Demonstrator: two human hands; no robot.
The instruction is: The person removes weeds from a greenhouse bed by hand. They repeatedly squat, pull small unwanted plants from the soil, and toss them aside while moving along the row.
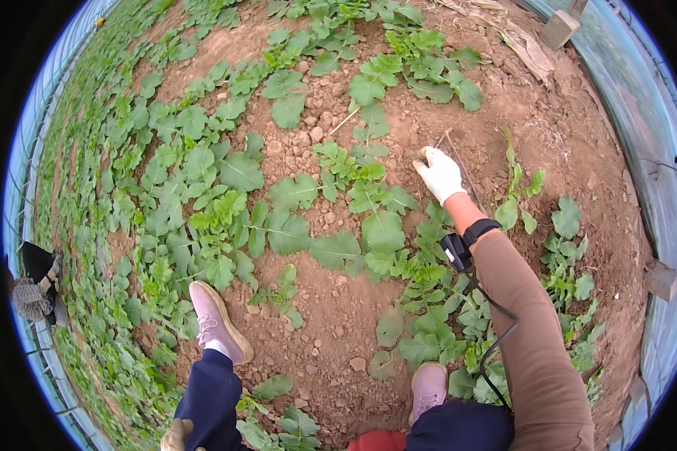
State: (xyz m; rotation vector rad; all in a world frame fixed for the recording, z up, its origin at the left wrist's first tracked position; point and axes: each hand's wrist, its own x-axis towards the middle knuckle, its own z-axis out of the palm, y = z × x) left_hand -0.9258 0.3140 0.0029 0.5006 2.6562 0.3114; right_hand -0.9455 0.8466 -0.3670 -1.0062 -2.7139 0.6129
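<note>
My right hand (441, 175), in a white glove, reaches over bare soil right of a lobed-leaf green plant (366, 191). Its fingers are bent. A thin brown bent stem (462, 155) lies right beside it, one end close to the fingertips; whether they grip it I cannot tell. A strap with a small black device (457, 252) is on the right wrist, and a black cable runs from it. My left hand (176, 435), in a beige glove, shows only partly at the bottom edge beside my left trouser leg; its fingers are mostly hidden.
Leafy plants (203, 169) spread densely on the left and in rows ahead. My pink shoes (217, 321) stand on soil among them. Blue plastic sheeting (663, 225) curves along the right, with concrete blocks (559, 29) at its foot. Another person (34, 293) crouches at far left.
</note>
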